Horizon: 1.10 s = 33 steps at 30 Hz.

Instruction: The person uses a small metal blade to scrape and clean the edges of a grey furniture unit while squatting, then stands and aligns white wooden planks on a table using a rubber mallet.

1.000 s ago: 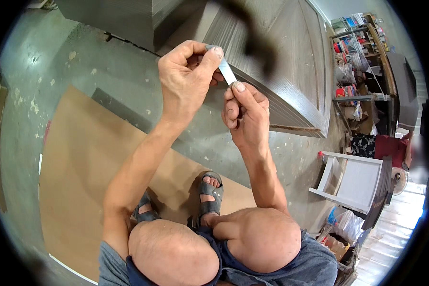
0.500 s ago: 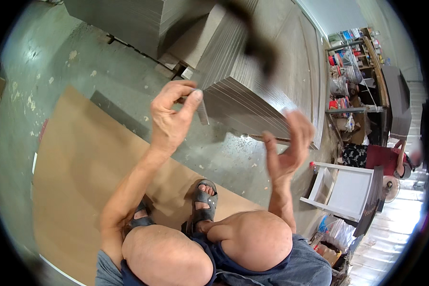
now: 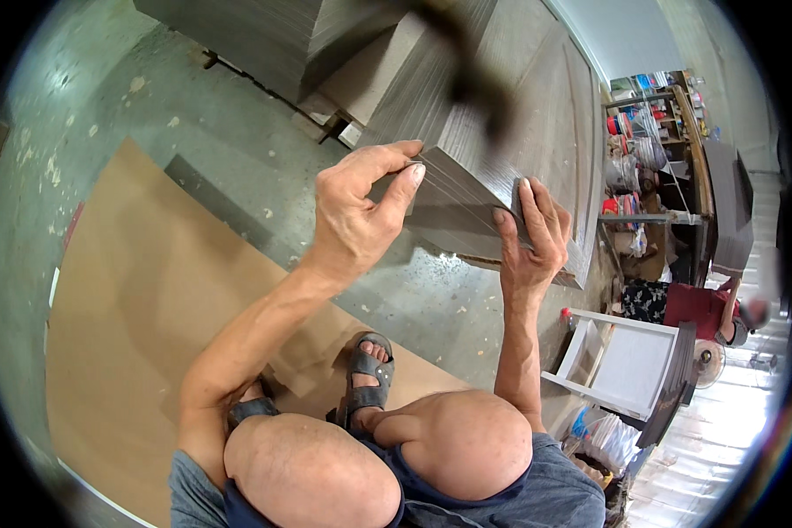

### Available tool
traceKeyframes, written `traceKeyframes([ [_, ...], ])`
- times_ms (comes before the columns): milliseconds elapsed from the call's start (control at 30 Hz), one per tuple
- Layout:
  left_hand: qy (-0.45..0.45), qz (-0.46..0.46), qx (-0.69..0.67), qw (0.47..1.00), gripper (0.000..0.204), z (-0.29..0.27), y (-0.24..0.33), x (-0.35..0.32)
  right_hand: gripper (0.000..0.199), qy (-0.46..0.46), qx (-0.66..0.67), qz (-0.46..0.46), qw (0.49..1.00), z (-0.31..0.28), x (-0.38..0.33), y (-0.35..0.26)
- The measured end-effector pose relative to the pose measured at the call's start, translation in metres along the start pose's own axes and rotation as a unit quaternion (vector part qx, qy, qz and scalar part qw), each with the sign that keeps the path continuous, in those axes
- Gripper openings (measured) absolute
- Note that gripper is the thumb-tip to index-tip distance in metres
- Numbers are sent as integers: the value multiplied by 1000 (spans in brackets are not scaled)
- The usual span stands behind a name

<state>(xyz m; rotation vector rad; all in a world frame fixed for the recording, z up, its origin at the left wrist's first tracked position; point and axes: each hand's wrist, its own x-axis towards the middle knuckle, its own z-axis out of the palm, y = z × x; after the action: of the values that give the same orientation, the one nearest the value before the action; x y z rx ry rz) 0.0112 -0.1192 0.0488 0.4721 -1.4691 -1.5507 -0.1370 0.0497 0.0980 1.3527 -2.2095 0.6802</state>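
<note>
A stack of grey wood-grain panels [image 3: 550, 97] rises in front of me, its layered edges toward my hands. At the stack's near-left corner my left hand [image 3: 356, 207] is closed in a pinch, thumb against index finger. The thin grey strip seen in it earlier is now mostly hidden by the fingers and hard to make out against the panel edges. My right hand [image 3: 537, 233] is farther right along the stack's near edge. Its thumb lies against the side and its fingers rest over the top edge, gripping the upper panel.
Brown cardboard [image 3: 150, 352] lies on the green-grey floor under my sandalled feet. Another grey stack [image 3: 238, 44] stands at the far left. To the right are cluttered shelves [image 3: 651, 216], a white frame [image 3: 620, 361] and a person in a red top [image 3: 691, 308]. A dark blurred shape hangs near the camera.
My left hand has moved right and up to the stack's corner, carrying the thin strip. My right hand, earlier blurred with spread fingers, has settled on the panel edge.
</note>
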Motion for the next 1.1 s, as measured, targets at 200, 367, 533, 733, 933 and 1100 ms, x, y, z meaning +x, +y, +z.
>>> traceKeyframes([
  [200, 35, -77, -7, 996, 19, -2, 17, 9, 47, 6, 8, 13, 1000, 0, 1, -4],
  [367, 49, -122, -83, 988, 22, -1, 19, 32, 48, 6, 19, 17, 1000, 1, 1, -5],
  [533, 51, -56, -37, 996, 23, 14, 13, 40, 47, 6, 17, 13, 1000, 0, 2, -5],
  [733, 89, -112, -117, 983, 22, 23, 14, 33, 47, 5, 11, 7, 1000, 0, 2, -2],
  [933, 72, -92, -108, 987, 20, 16, 5, 31, 47, 8, 17, 17, 1000, 2, 2, -4],
  [1100, 80, -83, -12, 993, 21, 10, -18, 21, 46, 6, 25, 17, 1000, 2, 3, -8],
])
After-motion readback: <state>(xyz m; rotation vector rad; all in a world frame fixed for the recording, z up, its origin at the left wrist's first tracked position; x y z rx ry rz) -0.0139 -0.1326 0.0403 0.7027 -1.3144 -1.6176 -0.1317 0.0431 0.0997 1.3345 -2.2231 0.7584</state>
